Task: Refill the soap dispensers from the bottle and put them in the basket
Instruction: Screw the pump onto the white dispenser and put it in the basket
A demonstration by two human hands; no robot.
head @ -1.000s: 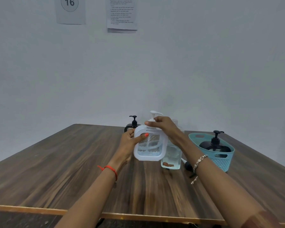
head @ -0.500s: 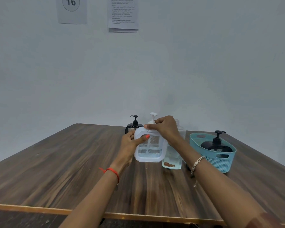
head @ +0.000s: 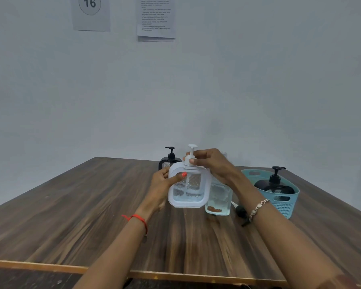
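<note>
A white square soap dispenser [head: 189, 189] with a clear window, partly filled with clear liquid, is held upright just above the table. My left hand [head: 164, 184] grips its left side, thumb across the front. My right hand [head: 214, 165] pinches the collar of its white pump [head: 191, 152] at the neck. Behind it stands the clear refill bottle [head: 219, 200], partly hidden by the dispenser and my right wrist. A teal basket [head: 288, 203] at the right holds a black dispenser [head: 276, 184]. Another black dispenser [head: 169, 160] stands behind my left hand.
A dark loose pump with a white tube [head: 241, 210] lies on the wooden table [head: 92, 215] between the bottle and the basket. The wall rises just behind the table's far edge, with two paper sheets [head: 155, 17] on it.
The pump nozzle has turned from pointing right to facing away, with my right fingers shifted on its collar. The dispenser has stayed in about the same place in my left hand.
</note>
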